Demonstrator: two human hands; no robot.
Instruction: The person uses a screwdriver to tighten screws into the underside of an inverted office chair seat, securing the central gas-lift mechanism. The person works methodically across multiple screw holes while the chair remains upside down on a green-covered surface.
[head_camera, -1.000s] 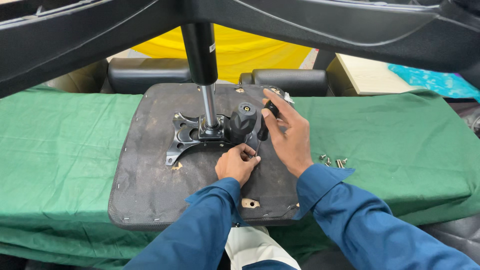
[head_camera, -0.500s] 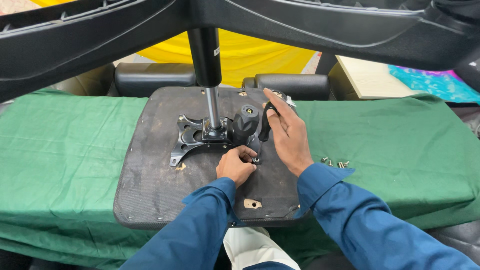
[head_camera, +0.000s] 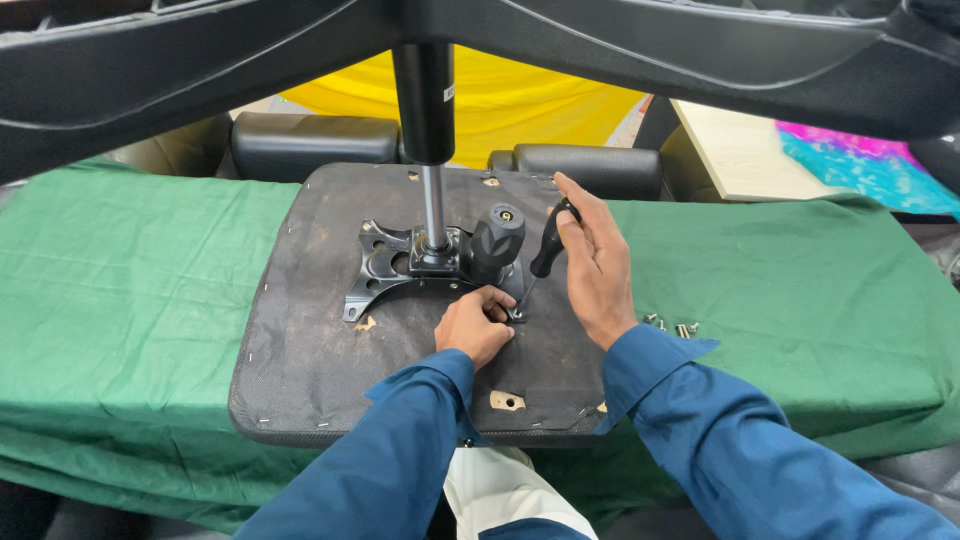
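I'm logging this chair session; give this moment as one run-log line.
left hand: fingers at bolt spot on black mounting plate | right hand: grips screwdriver, tip down at plate | upturned seat base on green cloth

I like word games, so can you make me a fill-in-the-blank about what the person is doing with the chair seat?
1. The right hand holds a ____ by its black handle.
2. The upturned chair seat lies on a ____ cloth.
3. The left hand rests by the black metal ____ at the tool's tip.
4. Loose screws lie to the ____ of the seat.

Missing words: screwdriver; green; plate; right
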